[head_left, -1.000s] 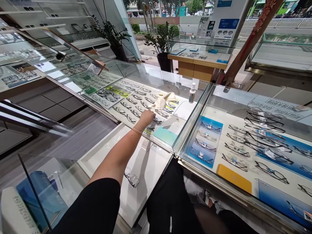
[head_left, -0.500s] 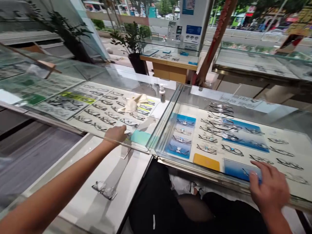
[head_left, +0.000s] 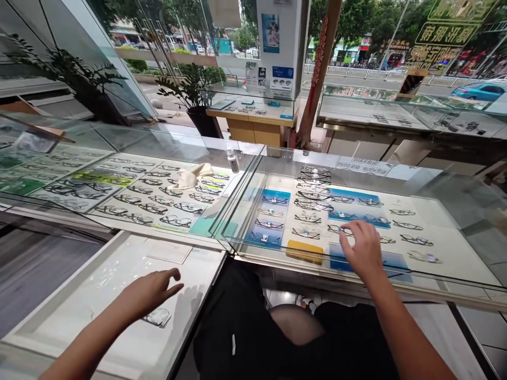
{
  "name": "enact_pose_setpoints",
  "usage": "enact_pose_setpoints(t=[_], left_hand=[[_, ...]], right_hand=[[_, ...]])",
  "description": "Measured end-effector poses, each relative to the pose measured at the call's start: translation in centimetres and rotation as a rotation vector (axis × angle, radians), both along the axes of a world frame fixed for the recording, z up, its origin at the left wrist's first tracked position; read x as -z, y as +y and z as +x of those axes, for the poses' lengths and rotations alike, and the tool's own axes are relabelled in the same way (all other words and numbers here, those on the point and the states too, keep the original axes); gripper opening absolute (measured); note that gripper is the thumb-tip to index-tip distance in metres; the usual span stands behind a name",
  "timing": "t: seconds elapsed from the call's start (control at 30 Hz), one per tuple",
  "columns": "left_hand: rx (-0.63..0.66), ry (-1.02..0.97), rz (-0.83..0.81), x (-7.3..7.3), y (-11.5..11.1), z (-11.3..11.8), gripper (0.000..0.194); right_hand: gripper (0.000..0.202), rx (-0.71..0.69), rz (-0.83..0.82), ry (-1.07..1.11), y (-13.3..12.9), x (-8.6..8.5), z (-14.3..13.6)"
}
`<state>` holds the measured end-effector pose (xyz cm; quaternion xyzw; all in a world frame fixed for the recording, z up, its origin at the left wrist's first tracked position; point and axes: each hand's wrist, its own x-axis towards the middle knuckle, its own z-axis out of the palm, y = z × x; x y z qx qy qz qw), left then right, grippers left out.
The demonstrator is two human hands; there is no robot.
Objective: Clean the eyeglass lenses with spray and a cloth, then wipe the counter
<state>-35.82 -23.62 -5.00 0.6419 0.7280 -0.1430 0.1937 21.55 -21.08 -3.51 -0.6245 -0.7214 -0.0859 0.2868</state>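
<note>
My left hand (head_left: 150,290) hovers over a pulled-out white drawer (head_left: 111,264), thumb and fingers apart with nothing between them. Just below it a pair of eyeglasses (head_left: 159,317) lies in the drawer, partly covered by the hand. Over the right glass display case (head_left: 443,211) my right hand (head_left: 362,250) is held with bent fingers apart, and no object shows in it. Close to its fingertips is a dark-framed pair of glasses (head_left: 335,229), partly hidden by them. Beneath the hand lies a blue display card (head_left: 336,258), with a yellow card (head_left: 304,252) to its left.
In the left glass case (head_left: 89,208) lie rows of glasses, a beige cloth (head_left: 192,177) and a teal card (head_left: 202,226). A small spray bottle (head_left: 233,161) stands near the cases' junction. Glass edges run along both cases. Behind are a potted plant (head_left: 194,95) and another display counter (head_left: 253,126).
My left hand has moved from the left case's front edge back over the drawer. My right hand has shifted forward and left over the right case. The view has turned slightly right.
</note>
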Motion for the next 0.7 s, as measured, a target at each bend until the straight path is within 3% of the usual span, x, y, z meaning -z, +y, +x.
enact_pose_setpoints(t=[0.13,0.27,0.4,0.57,0.7], left_hand=[[0.055,0.005,0.032,0.2,0.8,-1.0,0.038],[0.028,-0.030,0.065,0.3,1.0,-2.6,0.042],[-0.003,-0.094,0.094,-0.5,0.3,-3.4,0.048],[0.042,-0.160,0.142,-2.2,-1.2,-2.9,0.049],[0.093,-0.166,0.129,-4.1,-1.5,-3.7,0.045]], right_hand=[[0.021,-0.111,-0.055,-0.177,5.1,-4.0,-2.2],[0.021,-0.111,-0.263,-0.378,10.0,-6.5,-4.6],[0.022,-0.104,-0.414,-0.489,12.1,-6.9,-6.1],[0.022,-0.033,-0.455,-0.557,13.1,-6.3,-6.7],[0.022,-0.019,-0.599,-0.606,13.4,-8.2,-6.8]])
